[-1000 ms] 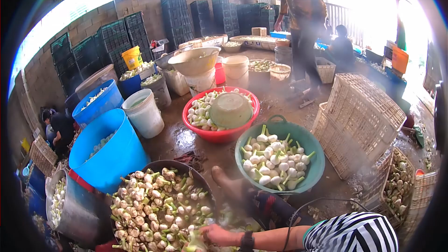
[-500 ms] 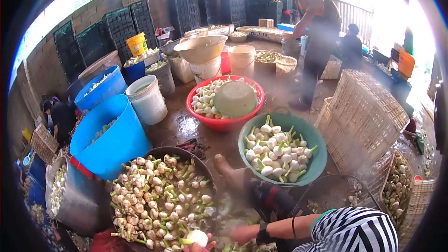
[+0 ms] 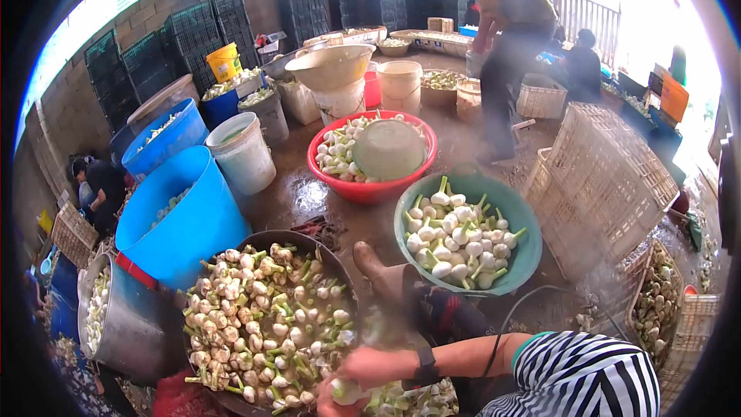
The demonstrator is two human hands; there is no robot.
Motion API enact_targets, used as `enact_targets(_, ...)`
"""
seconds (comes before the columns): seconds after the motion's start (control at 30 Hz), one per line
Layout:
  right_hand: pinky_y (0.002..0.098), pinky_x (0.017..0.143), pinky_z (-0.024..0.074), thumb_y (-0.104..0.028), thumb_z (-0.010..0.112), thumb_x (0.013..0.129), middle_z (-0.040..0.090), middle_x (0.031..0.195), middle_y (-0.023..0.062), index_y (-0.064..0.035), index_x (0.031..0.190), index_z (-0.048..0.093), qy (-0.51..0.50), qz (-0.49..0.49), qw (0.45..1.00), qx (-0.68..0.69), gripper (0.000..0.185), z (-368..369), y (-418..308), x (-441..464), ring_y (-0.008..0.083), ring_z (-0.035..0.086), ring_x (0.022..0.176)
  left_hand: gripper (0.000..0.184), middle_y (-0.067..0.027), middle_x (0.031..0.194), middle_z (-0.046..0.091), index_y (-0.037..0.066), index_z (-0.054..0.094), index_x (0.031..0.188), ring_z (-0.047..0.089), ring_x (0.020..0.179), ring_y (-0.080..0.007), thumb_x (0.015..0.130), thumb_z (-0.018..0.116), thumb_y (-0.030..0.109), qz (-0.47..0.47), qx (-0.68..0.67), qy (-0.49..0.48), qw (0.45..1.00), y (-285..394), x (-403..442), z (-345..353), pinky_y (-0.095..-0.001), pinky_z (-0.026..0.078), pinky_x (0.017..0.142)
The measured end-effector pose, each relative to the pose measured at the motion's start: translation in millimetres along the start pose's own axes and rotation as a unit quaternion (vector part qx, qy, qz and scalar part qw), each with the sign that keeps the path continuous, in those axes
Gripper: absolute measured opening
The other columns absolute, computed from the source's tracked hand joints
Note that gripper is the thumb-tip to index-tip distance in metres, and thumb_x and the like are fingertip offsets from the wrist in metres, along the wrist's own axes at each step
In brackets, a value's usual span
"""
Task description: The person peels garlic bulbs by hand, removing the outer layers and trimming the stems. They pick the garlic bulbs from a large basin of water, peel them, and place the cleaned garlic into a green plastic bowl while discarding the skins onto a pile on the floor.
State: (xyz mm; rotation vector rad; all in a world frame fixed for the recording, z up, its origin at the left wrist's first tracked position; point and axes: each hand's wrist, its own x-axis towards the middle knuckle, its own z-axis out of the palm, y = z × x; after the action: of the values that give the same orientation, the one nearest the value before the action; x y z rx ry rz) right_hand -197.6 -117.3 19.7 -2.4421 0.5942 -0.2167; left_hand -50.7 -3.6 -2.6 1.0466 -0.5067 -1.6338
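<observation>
At the bottom centre my left hand (image 3: pixel 333 403) is closed around a white garlic bulb (image 3: pixel 349 392). My right hand (image 3: pixel 374 367), with a dark band on its wrist, is curled over the top of this bulb, its fingers pressed against it. Both hands are beside the wide dark tub (image 3: pixel 349 282), where many unpeeled garlic bulbs (image 3: pixel 231 301) with cut green stems lie in murky water. Loose peelings (image 3: pixel 417 400) are heaped below my right wrist. Ahead, a green basin (image 3: pixel 529 262) holds clean white garlic bulbs (image 3: pixel 455 239).
A red basin (image 3: pixel 370 191) of garlic has an upturned bowl (image 3: pixel 390 150) on it. Blue tubs (image 3: pixel 181 216) and white buckets (image 3: pixel 243 158) stand left; plastic crates (image 3: pixel 602 185) lean right. A person (image 3: pixel 513 31) stands ahead; others sit at both sides. My boot (image 3: pixel 378 266) rests beside the tub.
My right hand has moved left onto the bulb in my left hand. The bulb has shifted slightly right. The standing person has moved a little, and the view has tilted slightly.
</observation>
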Motion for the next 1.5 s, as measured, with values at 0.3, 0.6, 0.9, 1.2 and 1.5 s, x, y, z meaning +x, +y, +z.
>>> enact_targets(0.3, 0.0425, 0.064, 0.0482, -0.014, 0.064, 0.065, 0.058, 0.077, 0.0124, -0.0025, 0.087, 0.056, 0.112, -0.113, 0.987, 0.006, 0.025, 8.0, 5.1, -11.2, 0.0336, 0.060, 0.073, 0.054, -0.0156, 0.125, 0.051, 0.004, 0.040, 0.134, 0.054, 0.110, -0.0291, 0.091, 0.055, 0.033, 0.090, 0.216, -0.042, 0.971, 0.3, -3.1, -8.4, -0.0424, 0.052, 0.083)
enact_targets(0.6, 0.0449, 0.058, 0.0488, -0.010, 0.059, 0.068, 0.061, 0.072, 0.0158, -0.0019, 0.083, 0.054, 0.161, -0.009, 0.986, -0.040, 0.018, 3.0, 33.9, 26.3, 0.0361, 0.062, 0.069, 0.060, -0.0126, 0.124, 0.052, 0.006, 0.042, 0.133, 0.052, 0.111, -0.0294, 0.087, 0.056, 0.042, 0.020, 0.074, 0.021, 0.997, 12.3, -17.4, 9.2, -0.0426, 0.049, 0.084)
enact_targets(0.9, 0.0406, 0.103, 0.0370, -0.003, 0.062, 0.074, 0.035, 0.140, 0.0211, -0.0060, 0.138, 0.033, 0.065, -0.090, 0.976, 0.187, 0.071, 10.7, 17.1, -16.9, 0.0341, 0.040, 0.126, 0.040, -0.0100, 0.101, 0.057, 0.002, 0.053, 0.115, 0.057, 0.086, -0.0249, 0.096, 0.043, 0.035, -0.014, -0.067, 0.182, 0.981, 3.8, 14.6, -1.9, -0.0396, 0.050, 0.066)
enact_targets(1.2, 0.0358, 0.082, 0.0473, -0.011, 0.053, 0.088, 0.055, 0.118, 0.0037, -0.0068, 0.128, 0.049, 0.172, 0.158, 0.748, 0.622, 0.040, 23.4, 40.3, 5.9, 0.0156, 0.056, 0.101, 0.029, -0.0078, 0.073, 0.061, 0.003, 0.057, 0.095, 0.058, 0.056, -0.0164, 0.093, 0.047, 0.029, 0.064, 0.088, 0.198, 0.974, 0.3, 10.7, -2.1, -0.0284, 0.048, 0.047)
enact_targets(1.5, 0.0430, 0.075, 0.0502, -0.029, 0.048, 0.091, 0.053, 0.123, 0.0173, -0.0020, 0.128, 0.042, 0.148, 0.072, 0.490, 0.856, 0.046, -37.3, 50.0, -11.6, 0.0383, 0.053, 0.111, 0.055, -0.0162, 0.077, 0.066, 0.002, 0.062, 0.099, 0.063, 0.076, -0.0364, 0.075, 0.064, 0.052, -0.026, 0.690, 0.024, 0.723, -22.0, 17.8, -3.0, -0.0436, 0.050, 0.069)
